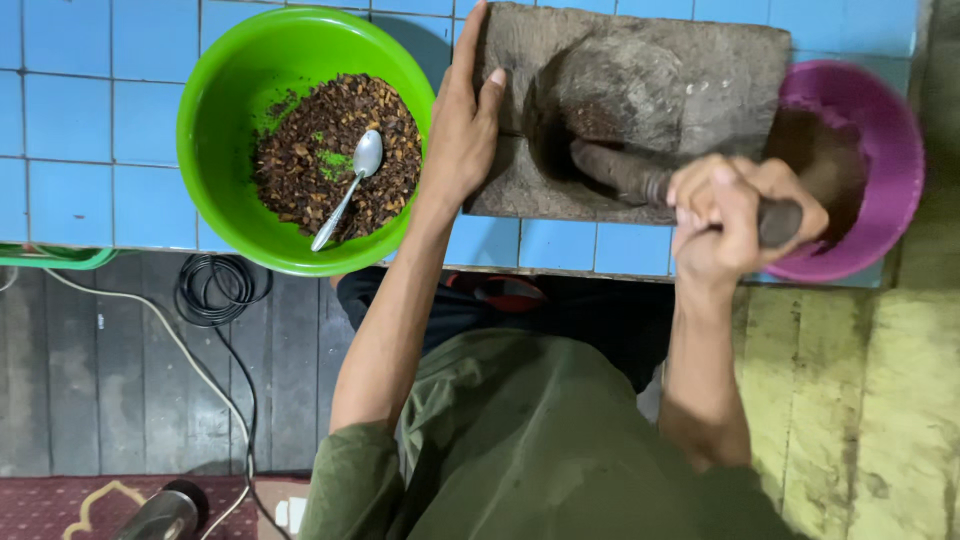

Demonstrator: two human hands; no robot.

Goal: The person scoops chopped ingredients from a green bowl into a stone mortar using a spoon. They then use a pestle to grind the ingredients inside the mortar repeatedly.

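Observation:
A square grey stone mortar [700, 60] sits on a blue-tiled counter, with a round hollow in its middle. My left hand [462, 125] lies flat against the mortar's left edge, fingers together, holding it steady. My right hand [735, 215] is closed around a dark stone pestle [625, 175], whose tip reaches into the hollow. A green plastic bowl [215, 80] to the left holds dark brown dried bits and a metal spoon [350, 185]. A purple bowl [885, 130] with dark ground paste stands at the mortar's right.
The blue-tiled counter [70, 120] ends at a front edge just below the bowls. Beneath it, a coiled black cable [215, 290] and a white cord lie on grey floorboards. A patterned red rug and a dark round object sit at the lower left.

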